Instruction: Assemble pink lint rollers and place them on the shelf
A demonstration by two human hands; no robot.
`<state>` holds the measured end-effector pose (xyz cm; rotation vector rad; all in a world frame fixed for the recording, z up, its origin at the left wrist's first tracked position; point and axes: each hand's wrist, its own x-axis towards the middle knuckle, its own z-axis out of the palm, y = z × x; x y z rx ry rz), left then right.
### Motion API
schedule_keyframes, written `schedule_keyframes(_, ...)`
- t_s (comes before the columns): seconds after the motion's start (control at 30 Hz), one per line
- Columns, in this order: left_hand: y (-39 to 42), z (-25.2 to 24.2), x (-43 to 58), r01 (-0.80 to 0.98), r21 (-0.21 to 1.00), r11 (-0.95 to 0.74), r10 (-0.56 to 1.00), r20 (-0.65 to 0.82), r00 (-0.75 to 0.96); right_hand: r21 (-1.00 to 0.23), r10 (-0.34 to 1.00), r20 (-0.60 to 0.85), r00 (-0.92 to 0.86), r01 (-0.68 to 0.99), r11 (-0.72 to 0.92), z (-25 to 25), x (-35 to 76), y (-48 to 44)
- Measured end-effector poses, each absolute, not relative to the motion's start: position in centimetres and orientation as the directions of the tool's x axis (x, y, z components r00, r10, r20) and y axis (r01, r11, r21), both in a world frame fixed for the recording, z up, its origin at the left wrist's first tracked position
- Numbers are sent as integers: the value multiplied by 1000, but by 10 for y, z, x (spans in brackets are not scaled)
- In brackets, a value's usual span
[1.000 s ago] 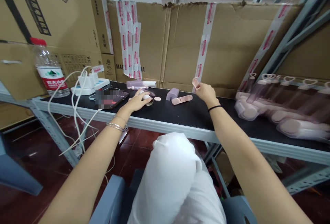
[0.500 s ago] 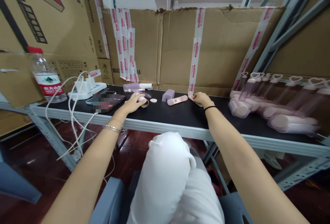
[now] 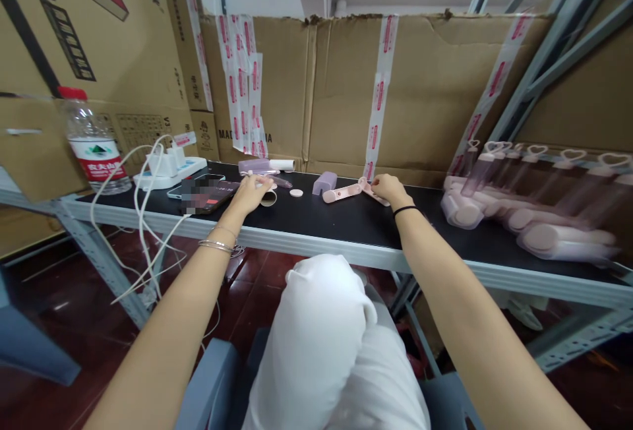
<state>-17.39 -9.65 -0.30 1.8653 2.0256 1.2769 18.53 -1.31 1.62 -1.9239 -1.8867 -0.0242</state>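
Observation:
My left hand (image 3: 251, 194) is closed in a pinch just above a short white tube (image 3: 268, 199) that shows a brown inner wall. Whatever sits between its fingertips is too small to make out. My right hand (image 3: 388, 190) grips a pale pink plastic strip (image 3: 366, 187) lying on the black tabletop. A second pink strip (image 3: 341, 194) with small holes touches or nearly touches its left end. Left of that stand a lilac block with a notch (image 3: 324, 183) and a round white disc (image 3: 296, 193). Behind my left hand are a lilac tube with a white end (image 3: 267, 165) and a clear purplish piece (image 3: 280, 181).
Clear lilac tubes with heart-shaped loops (image 3: 537, 169) and pink-and-white cylinders (image 3: 564, 239) crowd the right side. At left are a phone (image 3: 210, 198), a power strip (image 3: 185, 171) with trailing cables and a water bottle (image 3: 99, 153). Cardboard (image 3: 341, 100) walls the back.
My left hand has lifted off the white tube, its fingers drawing together and moving slightly left. My right hand still grips the pink strip, now tilted against the other one.

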Motion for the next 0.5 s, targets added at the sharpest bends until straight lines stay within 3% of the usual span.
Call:
schedule_keyframes(0.13,-102,1,-175,701,712,44,831,363,-421,-338,923,379,66,938,72,20,180,-15)
schedule_keyframes(0.5,-94,-8,-176,726,684,-66,888,373,-270,-275,912,409,5,954,118,22,172,-20)
